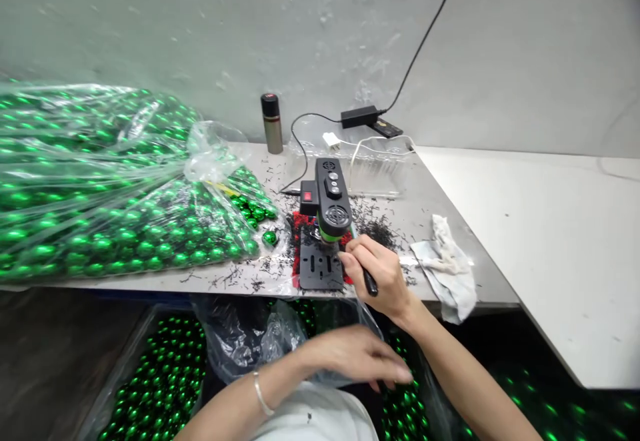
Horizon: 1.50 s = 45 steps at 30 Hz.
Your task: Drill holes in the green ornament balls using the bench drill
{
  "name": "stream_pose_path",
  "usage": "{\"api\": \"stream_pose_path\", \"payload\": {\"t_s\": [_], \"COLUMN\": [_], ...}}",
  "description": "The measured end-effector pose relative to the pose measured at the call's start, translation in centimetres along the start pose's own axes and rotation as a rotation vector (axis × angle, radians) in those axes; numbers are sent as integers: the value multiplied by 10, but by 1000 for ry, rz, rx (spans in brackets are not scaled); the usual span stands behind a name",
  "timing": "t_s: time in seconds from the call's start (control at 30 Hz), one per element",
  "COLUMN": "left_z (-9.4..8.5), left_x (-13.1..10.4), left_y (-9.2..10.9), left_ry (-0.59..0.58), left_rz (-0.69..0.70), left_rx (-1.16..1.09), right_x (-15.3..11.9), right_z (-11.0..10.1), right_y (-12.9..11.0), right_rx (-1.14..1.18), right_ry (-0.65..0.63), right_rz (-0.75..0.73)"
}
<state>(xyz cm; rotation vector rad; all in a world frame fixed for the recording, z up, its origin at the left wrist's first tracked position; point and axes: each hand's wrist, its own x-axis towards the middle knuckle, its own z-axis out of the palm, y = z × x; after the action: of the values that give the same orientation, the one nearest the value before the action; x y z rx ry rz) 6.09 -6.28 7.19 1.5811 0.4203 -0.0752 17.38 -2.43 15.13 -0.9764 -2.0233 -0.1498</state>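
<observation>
My right hand (377,274) is wrapped round the black handle (370,283) at the right of a small black machine (333,194). The machine has a red switch and stands on a slotted black base plate (321,264) over a red mat. Below the table edge, my left hand (367,357) reaches across to the right, blurred by motion, over green balls (404,401) in a clear bag. Whether it holds anything cannot be made out. One green ball (270,238) rests on the table just left of the machine.
A big clear bag of green balls (115,201) fills the table's left side. Behind the machine are a spray can (272,124), a clear plastic tray (380,177) and a power adapter (360,117). A white cloth (447,267) lies right. Black bits litter the tabletop.
</observation>
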Motion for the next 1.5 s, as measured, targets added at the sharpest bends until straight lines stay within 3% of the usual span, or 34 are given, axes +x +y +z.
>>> {"api": "stream_pose_path", "payload": {"t_s": [0.03, 0.13, 0.17, 0.2, 0.23, 0.3, 0.43, 0.53, 0.6, 0.7, 0.8, 1.07, 1.33, 1.5], "left_z": [-25, -103, -125, -143, -157, -172, -172, -169, -169, -163, -150, -118, -114, -111], "left_x": [-16, -60, -72, -81, -87, -92, -86, -85, -87, -88, -80, -48, -45, -36], "left_y": [-1, -7, -10, -12, -16, -22, -35, -38, -37, -31, -30, -35, -41, -45], "left_ry": [158, 928, 1122, 1227, 1245, 1164, 1031, 1124, 1174, 1090, 1014, 963, 971, 1006], "left_rz": [31, 48, 2, -67, -148, -326, -523, -359, -127, 161, 258, 184, 138, 199], "left_rx": [-2, 283, 430, 574, 687, 827, 833, 599, 176, -534, -925, -1114, -1157, -1091], "right_x": [0, 0, 0, 0, 0, 0, -3, -6, -7, -7, -7, -5, 11, 17], "right_z": [1, 4, 5, 6, 7, 8, 9, 10, 11, 12, 12, 8, 3, 5], "right_y": [1, 2, 2, 2, 2, 1, 1, 2, 2, 1, 0, -1, -9, -13], "right_rx": [-1, 10, 19, 28, 35, 44, 51, 50, 51, 56, 56, 58, 112, 141], "right_ry": [14, 54, 65, 75, 83, 95, 99, 93, 94, 104, 110, 78, 147, 197], "right_rz": [-11, -25, -27, -26, -25, -22, -8, -4, 4, 25, 34, 23, 111, 202]}}
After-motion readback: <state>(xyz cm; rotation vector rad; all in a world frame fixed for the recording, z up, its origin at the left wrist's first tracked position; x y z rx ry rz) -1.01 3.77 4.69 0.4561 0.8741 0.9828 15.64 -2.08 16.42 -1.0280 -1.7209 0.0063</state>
